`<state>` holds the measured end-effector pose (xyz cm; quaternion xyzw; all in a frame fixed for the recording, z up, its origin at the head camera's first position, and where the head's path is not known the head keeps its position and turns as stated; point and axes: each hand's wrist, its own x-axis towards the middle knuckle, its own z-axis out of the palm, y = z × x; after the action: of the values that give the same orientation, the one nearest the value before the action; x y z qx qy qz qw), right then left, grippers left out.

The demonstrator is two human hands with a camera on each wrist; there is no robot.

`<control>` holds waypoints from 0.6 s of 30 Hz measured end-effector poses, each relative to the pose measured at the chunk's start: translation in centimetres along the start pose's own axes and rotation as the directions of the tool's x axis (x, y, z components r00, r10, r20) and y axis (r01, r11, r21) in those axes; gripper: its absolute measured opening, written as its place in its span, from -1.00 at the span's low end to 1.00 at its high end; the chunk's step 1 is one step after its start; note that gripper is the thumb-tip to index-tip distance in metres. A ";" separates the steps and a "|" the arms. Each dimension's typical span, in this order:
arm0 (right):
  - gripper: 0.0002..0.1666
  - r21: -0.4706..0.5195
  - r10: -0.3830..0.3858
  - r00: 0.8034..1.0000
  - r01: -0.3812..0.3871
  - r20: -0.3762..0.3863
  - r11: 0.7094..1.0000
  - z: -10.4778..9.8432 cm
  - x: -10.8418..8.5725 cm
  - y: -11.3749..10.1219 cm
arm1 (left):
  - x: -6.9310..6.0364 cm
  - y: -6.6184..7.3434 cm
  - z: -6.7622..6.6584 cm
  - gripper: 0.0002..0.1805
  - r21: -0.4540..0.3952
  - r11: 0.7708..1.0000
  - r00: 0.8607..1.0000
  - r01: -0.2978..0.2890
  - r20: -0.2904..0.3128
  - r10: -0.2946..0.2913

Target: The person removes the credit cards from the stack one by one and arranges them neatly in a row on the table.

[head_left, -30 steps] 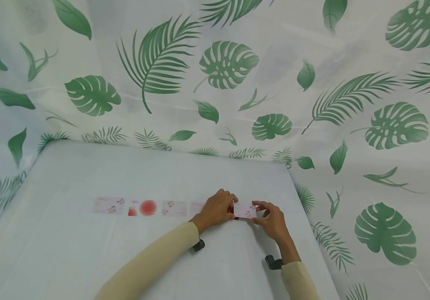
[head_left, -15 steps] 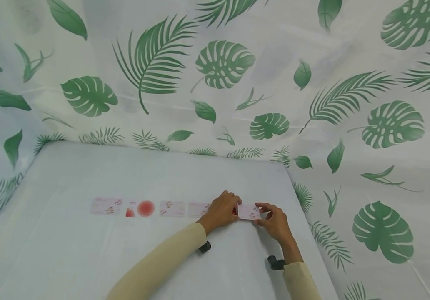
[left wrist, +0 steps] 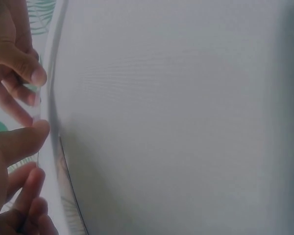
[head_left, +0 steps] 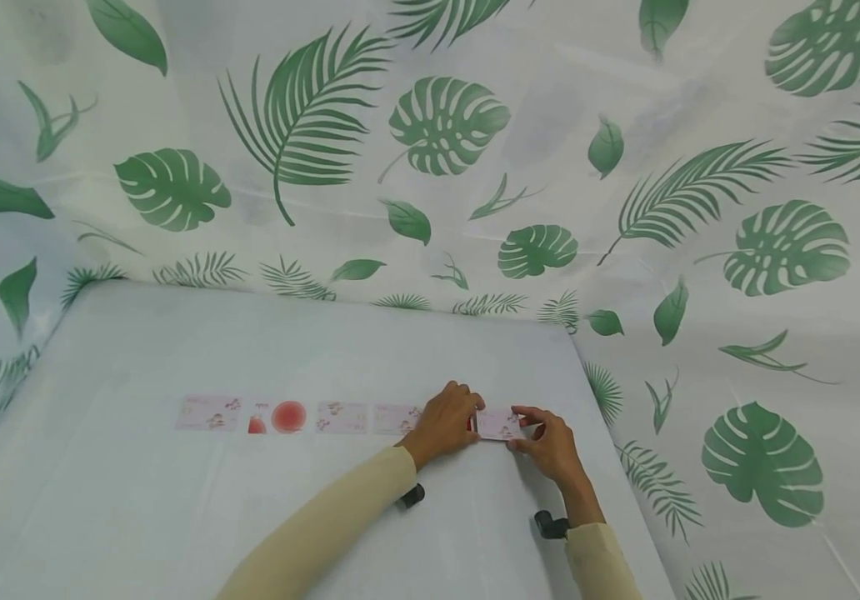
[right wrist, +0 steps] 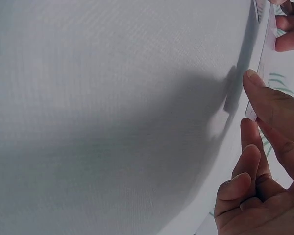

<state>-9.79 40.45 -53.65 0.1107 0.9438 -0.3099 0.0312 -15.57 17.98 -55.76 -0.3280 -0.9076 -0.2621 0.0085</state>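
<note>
A thin pale-pink card [head_left: 498,423] with small flower prints is held just above the white table, between both hands. My left hand [head_left: 445,419] pinches its left end, where a narrow red strip [head_left: 472,423] shows; I cannot tell whether that belongs to a second card. At the other end, the thumb and fingers of my right hand [head_left: 547,439] grip the card by its edges. The right wrist view shows the card [right wrist: 251,111] nearly edge-on between thumb and fingertips. In the left wrist view the left hand [left wrist: 14,166] hides most of its end.
Left of the hands, several cards lie in a row: a pink card [head_left: 208,413], one with a red circle [head_left: 288,417], and more pink cards [head_left: 342,418], the last [head_left: 396,418] partly behind the left hand. Leaf-printed sheeting [head_left: 370,275] surrounds the white table [head_left: 265,517].
Both hands have shifted a little to the right with the card, mostly in the first half second. Less of the red strip shows now. The cards in the row lie as before.
</note>
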 end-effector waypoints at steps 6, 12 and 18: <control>-0.29 -0.007 0.014 1.000 -0.014 0.006 1.000 0.1 0.2 0.1 | 0.0 0.0 0.1 -0.48 0.027 1.000 1.000 -0.006 0.004 0.006; -0.29 -0.003 0.014 1.000 -0.014 0.023 1.000 0.2 0.3 0.2 | 0.1 0.1 0.1 -0.48 0.041 0.999 1.000 -0.010 0.003 0.010; -0.29 -0.017 0.006 1.000 -0.005 0.026 1.000 0.3 0.5 -0.1 | 0.1 0.0 0.2 -0.48 0.052 0.999 1.000 -0.002 -0.008 0.002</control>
<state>-10.27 40.32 -53.88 0.1089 0.9455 -0.3034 0.0453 -15.67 18.14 -55.96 -0.3274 -0.9137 -0.2399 0.0210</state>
